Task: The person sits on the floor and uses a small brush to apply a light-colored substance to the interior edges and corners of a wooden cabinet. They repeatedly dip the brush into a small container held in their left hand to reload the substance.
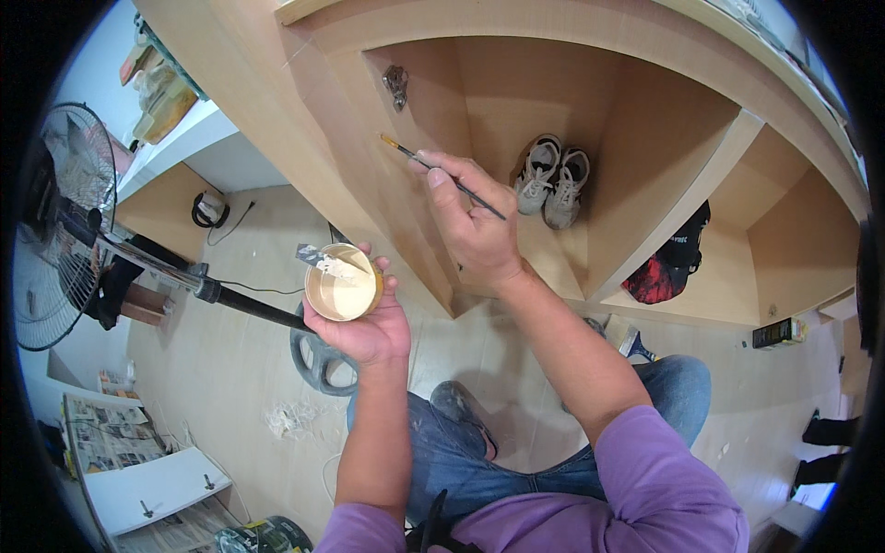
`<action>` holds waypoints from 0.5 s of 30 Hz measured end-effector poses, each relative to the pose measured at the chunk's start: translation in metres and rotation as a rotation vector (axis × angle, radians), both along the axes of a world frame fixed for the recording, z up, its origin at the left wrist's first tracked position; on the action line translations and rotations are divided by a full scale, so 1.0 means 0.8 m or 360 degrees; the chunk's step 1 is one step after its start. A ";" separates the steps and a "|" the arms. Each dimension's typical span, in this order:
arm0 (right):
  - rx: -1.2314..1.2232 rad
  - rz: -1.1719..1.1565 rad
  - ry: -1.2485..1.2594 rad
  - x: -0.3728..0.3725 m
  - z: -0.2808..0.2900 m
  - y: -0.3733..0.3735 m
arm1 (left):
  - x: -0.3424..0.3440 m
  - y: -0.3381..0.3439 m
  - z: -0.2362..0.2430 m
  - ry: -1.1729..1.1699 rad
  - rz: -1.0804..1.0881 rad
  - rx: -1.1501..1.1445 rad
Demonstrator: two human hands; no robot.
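In my left hand (369, 334) rests a small round tub (343, 284) of cream-coloured paint or filler, the fingers wrapped round its side. A putty knife (312, 255) with a smeared blade lies across the tub's rim. My right hand (475, 217) pinches a thin paintbrush (481, 202) with a dark handle. Its yellowish tip points up and left, close to the edge panel of a light wood cabinet (406, 175). A metal hinge (395, 88) is fixed on the inner side wall, above the brush tip.
White sneakers (553, 182) stand inside the cabinet, and a black-and-red cap or bag (671, 253) sits in the right compartment. A standing fan (74, 221) is at left, its pole reaching a grey base (323, 355). A wide brush (636, 344) and a can (779, 333) lie near the cabinet's foot.
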State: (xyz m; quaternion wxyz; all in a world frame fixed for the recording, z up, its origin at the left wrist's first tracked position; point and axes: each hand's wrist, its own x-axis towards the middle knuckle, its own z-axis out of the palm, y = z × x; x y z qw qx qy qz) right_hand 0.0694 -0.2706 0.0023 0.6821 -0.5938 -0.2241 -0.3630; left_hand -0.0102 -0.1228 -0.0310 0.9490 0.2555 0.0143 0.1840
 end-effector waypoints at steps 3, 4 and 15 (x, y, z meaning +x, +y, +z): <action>-0.0025 -0.0043 -0.0050 0.008 -0.007 0.006 | 0.005 0.009 -0.002 -0.0017 -0.0045 -0.0033; -0.0050 -0.0028 -0.0037 0.009 -0.006 0.006 | 0.005 0.010 -0.001 0.0021 -0.0037 -0.0049; -0.0081 -0.0090 -0.0105 0.019 0.008 0.021 | 0.008 0.011 -0.004 0.0026 -0.0051 -0.0041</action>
